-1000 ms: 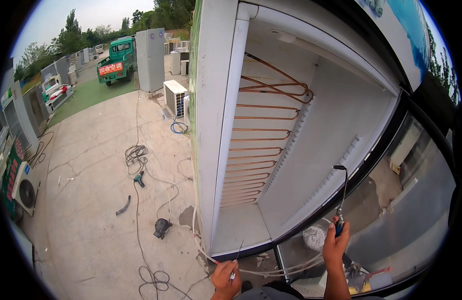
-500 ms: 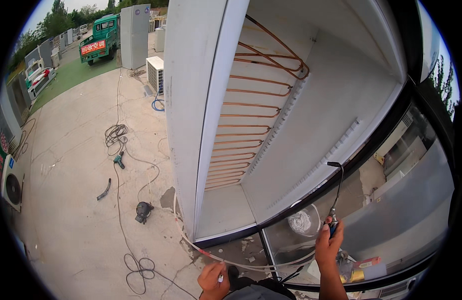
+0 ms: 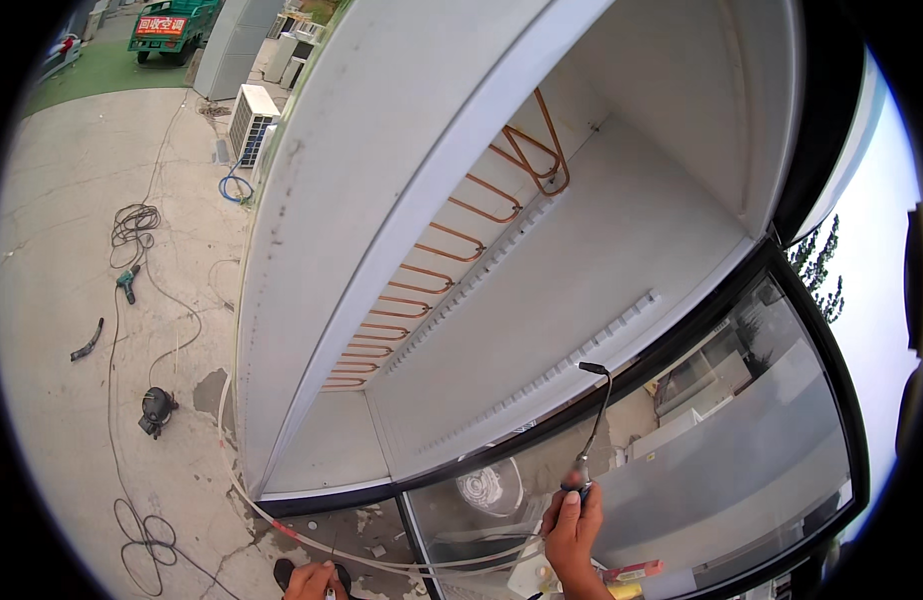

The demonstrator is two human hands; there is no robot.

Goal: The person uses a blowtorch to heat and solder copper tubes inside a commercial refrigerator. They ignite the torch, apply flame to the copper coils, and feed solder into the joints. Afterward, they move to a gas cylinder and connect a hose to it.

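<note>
Two bare hands show in the head view. The right hand (image 3: 574, 528) is wrapped around the handle of a torch (image 3: 582, 466). Its thin neck goes up from that hand, then bends over to the left and ends in a dark tip. The tip is in front of the tall white cabinet (image 3: 312, 230). Only part of the left hand (image 3: 311, 580) shows, at the bottom edge. Its fingers are curled together on a small pale thing (image 3: 331, 593), and I cannot tell what that is.

The open cabinet is above both hands. Rows of copper pipes (image 3: 452, 232) run inside it, up and to the left of the right hand and well apart from the torch tip. A glass door (image 3: 742, 430) with a black frame is behind the right hand and goes far out to its right. A white coil (image 3: 489, 490) is up and to the left of the right hand. Just right of that wrist is a reddish thing (image 3: 634, 571).

A pale hose (image 3: 245, 493) bends past, just above the left hand. A dark shoe (image 3: 283, 572) is next to that hand, on its left. Far up and left of the left hand, a round black machine (image 3: 157, 412), a green drill (image 3: 128, 284), a bent black tube (image 3: 87, 341) and a messy cable (image 3: 134, 232) lie on the ground (image 3: 52, 240).
</note>
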